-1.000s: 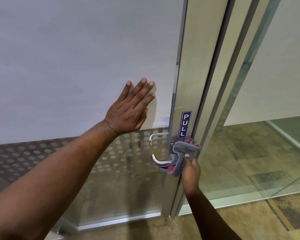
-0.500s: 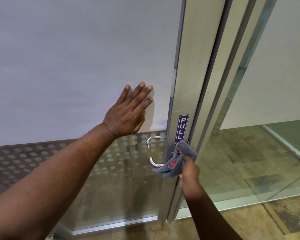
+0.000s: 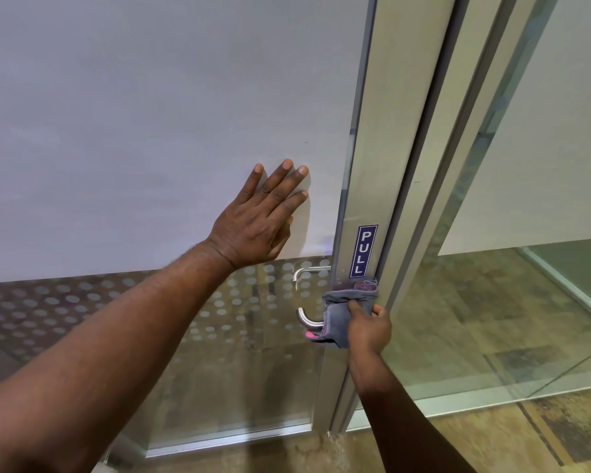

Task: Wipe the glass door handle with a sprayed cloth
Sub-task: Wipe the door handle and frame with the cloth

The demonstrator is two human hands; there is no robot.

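A curved steel lever handle (image 3: 306, 320) sticks out of the glass door's aluminium stile (image 3: 376, 186), just below a blue PULL sticker (image 3: 363, 251). My right hand (image 3: 367, 327) grips a grey cloth with pink edging (image 3: 342, 310) and holds it wrapped over the handle's base against the stile; only the handle's bent end shows. My left hand (image 3: 260, 220) lies flat with straight fingers on the frosted glass panel (image 3: 151, 131), up and left of the handle.
A second handle (image 3: 306, 272) shows through the dotted glass band on the door's far side. Right of the stile a fixed glass panel (image 3: 512, 302) runs along the brown patterned floor (image 3: 492, 438). The door's bottom rail sits near my feet.
My right hand has slid the cloth along the handle's base, from under the sticker down onto the handle root. The left hand has stayed flat on the glass.
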